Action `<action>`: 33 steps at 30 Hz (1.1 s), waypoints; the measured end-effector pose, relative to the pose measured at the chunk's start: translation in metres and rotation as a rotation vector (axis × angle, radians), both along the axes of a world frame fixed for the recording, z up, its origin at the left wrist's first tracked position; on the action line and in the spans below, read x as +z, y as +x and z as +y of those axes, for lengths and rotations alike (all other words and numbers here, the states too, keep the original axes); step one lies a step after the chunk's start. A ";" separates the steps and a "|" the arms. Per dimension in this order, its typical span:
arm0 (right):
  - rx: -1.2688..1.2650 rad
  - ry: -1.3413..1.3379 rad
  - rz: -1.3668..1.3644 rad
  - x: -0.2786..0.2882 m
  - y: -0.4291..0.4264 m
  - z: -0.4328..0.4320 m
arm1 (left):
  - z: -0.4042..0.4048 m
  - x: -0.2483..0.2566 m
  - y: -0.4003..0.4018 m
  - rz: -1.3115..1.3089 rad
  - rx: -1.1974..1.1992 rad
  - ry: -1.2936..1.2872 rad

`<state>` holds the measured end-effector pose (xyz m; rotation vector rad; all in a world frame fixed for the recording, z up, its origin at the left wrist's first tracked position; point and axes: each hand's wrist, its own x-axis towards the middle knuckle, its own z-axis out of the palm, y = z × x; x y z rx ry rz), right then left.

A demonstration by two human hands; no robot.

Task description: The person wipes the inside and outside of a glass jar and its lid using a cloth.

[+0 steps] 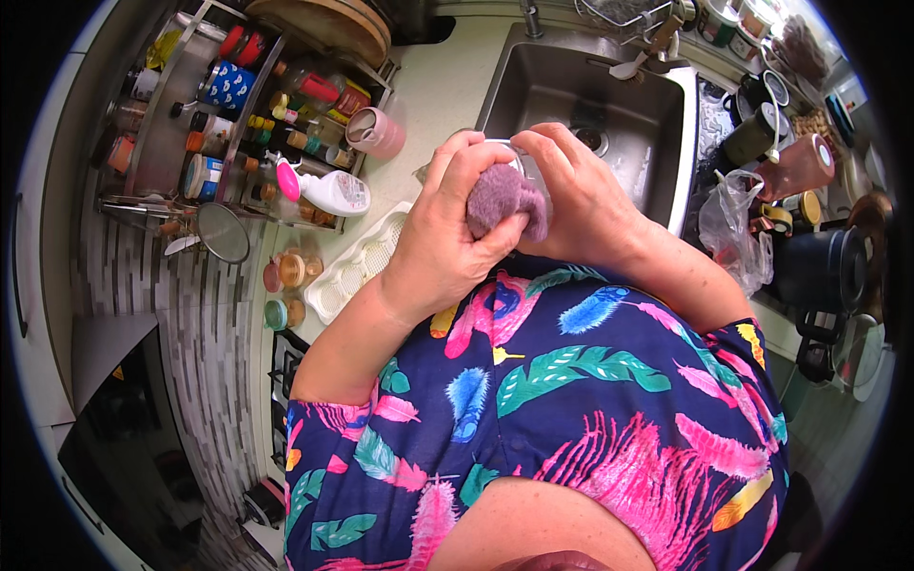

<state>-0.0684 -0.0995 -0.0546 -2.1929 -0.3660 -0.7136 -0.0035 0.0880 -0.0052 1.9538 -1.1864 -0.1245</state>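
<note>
In front of my chest, my left hand (457, 214) grips a bunched purple cloth (496, 200), with the thumb pressed across its lower side. From the other side, my right hand (582, 193) curls its fingers over the top of a clear container (515, 163). This container sits between the two hands, against the cloth. Only its rim and a strip of its transparent side show, so whether it is glass or plastic cannot be told. Both hands are above the counter edge, left of the stainless steel sink (557, 71).
Left of my forearm lie a cream plastic tray (360, 260), a spray bottle (332, 193) with a pink head and small jars (293, 271). A pink canister (376, 133) stands by a rack of bottles. Right of the sink are a plastic bag (735, 221) and a dark pot (817, 268).
</note>
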 end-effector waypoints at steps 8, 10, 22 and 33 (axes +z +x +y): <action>0.055 0.026 0.195 0.004 -0.006 -0.004 | 0.023 -0.006 0.005 -0.064 -0.147 0.011; 0.060 0.034 0.213 0.005 -0.006 -0.003 | 0.028 -0.010 0.010 -0.120 -0.212 -0.006; -0.041 0.115 0.282 0.021 0.005 -0.002 | 0.040 -0.036 0.008 0.781 0.080 -0.601; 0.081 0.130 0.386 0.032 0.012 0.016 | 0.018 -0.034 0.021 0.971 0.241 -0.740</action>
